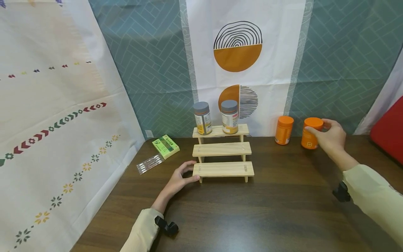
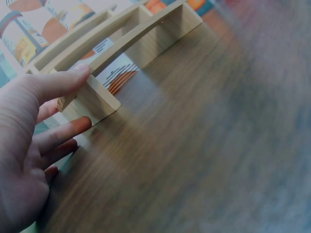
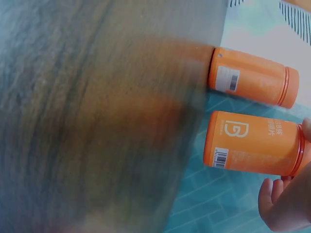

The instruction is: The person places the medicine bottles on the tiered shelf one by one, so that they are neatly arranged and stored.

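Observation:
A three-step wooden stand [image 1: 223, 169] rests on the dark table. My left hand [image 1: 182, 176] grips the left end of its lowest step, the thumb [image 2: 63, 83] lying against the plank's end and the other fingers spread below and behind. Two grey-lidded bottles, one on the left [image 1: 203, 119] and one on the right [image 1: 230, 117], stand upright on the top step. Over at the right, my right hand [image 1: 333, 136] holds the wider orange bottle [image 1: 310, 138] around its lid, thumb at the front. A narrower orange bottle [image 1: 283, 131] stands upright just left of it.
Left of the stand lie a green-and-yellow box [image 1: 166, 147] and a clear pack of thin sticks [image 1: 150, 164]. A patterned cloth [image 1: 151, 70] hangs behind the table [image 1: 252, 213]. Something red [image 1: 388, 129] sits at the right edge.

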Demonstrator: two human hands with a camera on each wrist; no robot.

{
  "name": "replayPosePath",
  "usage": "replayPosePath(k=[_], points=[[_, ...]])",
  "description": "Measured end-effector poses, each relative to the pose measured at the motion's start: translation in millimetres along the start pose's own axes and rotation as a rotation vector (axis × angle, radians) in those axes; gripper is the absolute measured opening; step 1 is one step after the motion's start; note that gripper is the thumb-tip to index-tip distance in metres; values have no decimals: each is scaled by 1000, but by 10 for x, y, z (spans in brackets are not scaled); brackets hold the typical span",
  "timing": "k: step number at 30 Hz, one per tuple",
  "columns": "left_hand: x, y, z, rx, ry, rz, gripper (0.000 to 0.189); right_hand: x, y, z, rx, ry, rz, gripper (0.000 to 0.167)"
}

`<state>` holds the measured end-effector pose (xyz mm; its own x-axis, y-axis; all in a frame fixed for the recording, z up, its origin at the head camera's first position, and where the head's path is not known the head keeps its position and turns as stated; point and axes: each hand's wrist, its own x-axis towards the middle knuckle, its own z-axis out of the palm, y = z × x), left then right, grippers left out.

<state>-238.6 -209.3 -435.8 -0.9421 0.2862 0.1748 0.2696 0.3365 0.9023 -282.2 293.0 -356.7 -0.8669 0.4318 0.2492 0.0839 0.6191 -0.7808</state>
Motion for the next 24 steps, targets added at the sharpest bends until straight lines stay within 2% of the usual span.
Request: replayPosePath(k=[6,10,18,24], points=[[10,25,15,-31,-19,-66,58,-125,-156,-5,18,-8,-72,80],[26,24,20,-28,-13,-73,56,-235,-228,27,43,-21,-115,77],[21,30,13,-34,-11,-89,57,-416,-410,122,66,0,-308,65],[29,20,11,-33,-13,-82,56,-532,-665,169,133,-9,-367,60]])
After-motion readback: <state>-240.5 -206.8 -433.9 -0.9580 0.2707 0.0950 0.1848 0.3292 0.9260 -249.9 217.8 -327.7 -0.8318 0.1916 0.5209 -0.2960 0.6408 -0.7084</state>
